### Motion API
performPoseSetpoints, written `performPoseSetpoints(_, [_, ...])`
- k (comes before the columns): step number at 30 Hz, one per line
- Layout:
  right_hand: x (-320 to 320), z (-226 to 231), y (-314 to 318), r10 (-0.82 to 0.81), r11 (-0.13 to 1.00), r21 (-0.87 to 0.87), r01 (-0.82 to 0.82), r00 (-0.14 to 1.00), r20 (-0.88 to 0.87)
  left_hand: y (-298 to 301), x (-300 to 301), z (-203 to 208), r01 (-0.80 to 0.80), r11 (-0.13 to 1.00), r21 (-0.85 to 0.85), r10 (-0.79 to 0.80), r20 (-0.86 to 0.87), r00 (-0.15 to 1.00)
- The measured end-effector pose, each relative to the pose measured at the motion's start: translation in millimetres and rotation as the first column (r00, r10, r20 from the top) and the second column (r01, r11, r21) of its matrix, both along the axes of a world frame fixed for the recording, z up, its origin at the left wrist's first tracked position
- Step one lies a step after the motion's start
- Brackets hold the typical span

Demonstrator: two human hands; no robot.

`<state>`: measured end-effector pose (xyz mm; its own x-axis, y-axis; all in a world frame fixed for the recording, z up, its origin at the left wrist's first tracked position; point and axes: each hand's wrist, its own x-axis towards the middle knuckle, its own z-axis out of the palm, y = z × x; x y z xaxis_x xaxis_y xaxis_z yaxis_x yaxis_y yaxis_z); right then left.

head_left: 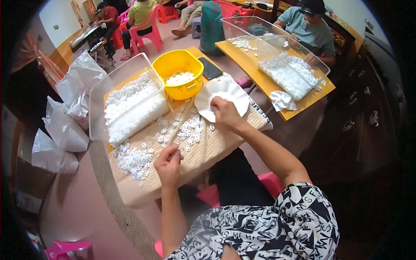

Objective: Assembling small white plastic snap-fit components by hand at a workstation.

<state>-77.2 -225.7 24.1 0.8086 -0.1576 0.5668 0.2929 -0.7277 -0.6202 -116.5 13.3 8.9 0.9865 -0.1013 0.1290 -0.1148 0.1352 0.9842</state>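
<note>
My right hand (pixel 226 113) reaches over a white scalloped dish (pixel 236 96), its fingers drawn together at the dish's middle. Whatever they pinch is hidden. Closer to me, my left hand (pixel 169 167) is raised above the cloth-covered table (pixel 203 158) with thumb and fingers pressed together; what it holds is too small to make out. Small white plastic pieces with holes (pixel 190 130) lie scattered between the hands. A denser heap of the same pieces (pixel 135 161) sits to the left of my left hand.
Behind the pieces stand a clear bin (pixel 158 82) of white parts, a yellow basket (pixel 184 92) with more inside, and a dark phone (pixel 211 68). Filled white bags (pixel 65 125) line the left floor. At the right, a person works beside a second table (pixel 242 56) holding clear bins.
</note>
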Motion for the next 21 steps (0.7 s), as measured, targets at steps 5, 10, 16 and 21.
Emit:
performPoseSetpoints(5, [18.4,-7.6,-34.7,-0.042,0.936,-0.35,-0.03,0.979,-0.197,4.9,-16.8,-0.9,-0.044,0.991,-0.127,0.035,-0.075,0.997])
performPoseSetpoints(10, [19.8,1.6,-70.6,-0.134,0.767,-0.622,-0.158,0.908,-0.396,14.9,-23.4,-2.0,-0.059,0.947,-0.317,0.013,-0.145,0.989])
performPoseSetpoints(16, [27.9,13.4,-89.1,-0.037,0.824,-0.548,-0.146,0.95,-0.309,17.4,-25.9,1.7,-0.037,0.922,-0.386,-0.055,-0.224,0.973])
performPoseSetpoints(21, [39.5,17.1,-65.0,0.037,0.846,-0.49,-0.211,0.939,-0.341,12.4,-37.8,10.1,0.006,0.909,-0.416,-0.122,-0.252,0.96])
